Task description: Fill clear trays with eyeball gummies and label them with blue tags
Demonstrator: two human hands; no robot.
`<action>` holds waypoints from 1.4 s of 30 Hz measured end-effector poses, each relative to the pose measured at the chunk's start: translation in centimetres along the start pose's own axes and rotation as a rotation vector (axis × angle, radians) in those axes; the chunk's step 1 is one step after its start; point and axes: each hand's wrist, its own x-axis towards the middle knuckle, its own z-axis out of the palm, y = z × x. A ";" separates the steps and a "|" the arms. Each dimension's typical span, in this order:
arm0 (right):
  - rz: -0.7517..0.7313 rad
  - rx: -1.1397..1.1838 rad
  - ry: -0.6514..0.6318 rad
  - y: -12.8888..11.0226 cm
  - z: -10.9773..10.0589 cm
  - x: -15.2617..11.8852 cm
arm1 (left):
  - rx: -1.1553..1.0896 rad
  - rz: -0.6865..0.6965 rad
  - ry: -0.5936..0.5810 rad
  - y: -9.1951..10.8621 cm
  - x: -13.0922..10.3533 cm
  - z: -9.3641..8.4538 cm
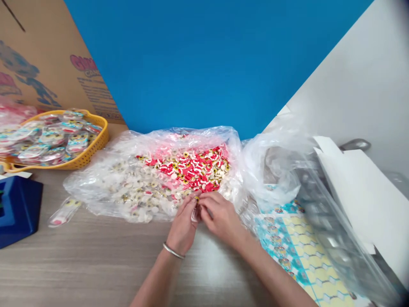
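My left hand (182, 228) is closed around a small clear plastic case (194, 214), mostly covered by the fingers. A small yellow piece with a dark centre, like an eye (197, 198), shows at the case's upper end. My right hand (222, 215) meets the left there, thumb and fingers pinched together; what they pinch is hidden. Just beyond both hands lies an opened clear plastic bag (96, 181) full of small candy-like pieces (191, 170), red-and-white ones and white ones with yellow eye shapes.
Filled clear packs lie in a yellow basket (104, 138) at the left. Near it are a single clear pack (64, 212) and a dark blue holder (24, 209). Printed card sheets (297, 243), clear plastic trays (332, 238) and white card (361, 192) occupy the right. A blue panel (204, 64) stands behind.
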 end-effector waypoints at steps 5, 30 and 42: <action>0.266 -0.199 0.033 4.0 -1.4 2.7 | 0.038 -0.073 -0.030 0.3 -0.2 0.5; -0.114 -0.352 0.147 -0.4 1.9 -1.9 | -0.042 0.030 -0.032 -0.7 0.2 0.1; 0.277 -0.315 -0.023 4.1 0.3 3.2 | -0.094 -0.091 0.056 0.6 -0.4 0.8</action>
